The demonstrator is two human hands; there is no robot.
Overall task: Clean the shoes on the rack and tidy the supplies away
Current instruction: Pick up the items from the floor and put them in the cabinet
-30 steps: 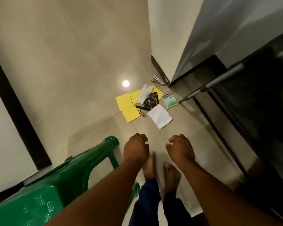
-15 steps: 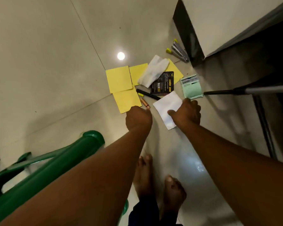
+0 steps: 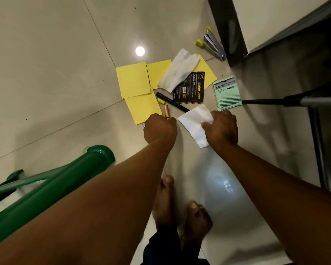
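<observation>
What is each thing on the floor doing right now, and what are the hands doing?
Left hand: curled at the copper tube; grip unclear.
Right hand: pinching the white sheet.
Crumpled cloth: lying across yellow sheets.
Black pen: flat on floor.
Stapler: hinged open.
Green box: lying flat.

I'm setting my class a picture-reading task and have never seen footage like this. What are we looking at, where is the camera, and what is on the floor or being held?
No machine here: a person wears a camera on the head, looking down at their own arms and bare feet. The right hand rests on a white tissue on the tiled floor; whether it grips it is unclear. The left hand is curled beside a copper tube, its grip hidden. Nearby lie yellow sheets, a black pad, a black pen, a crumpled cloth, a green packet and a stapler. A green chair stands at left.
</observation>
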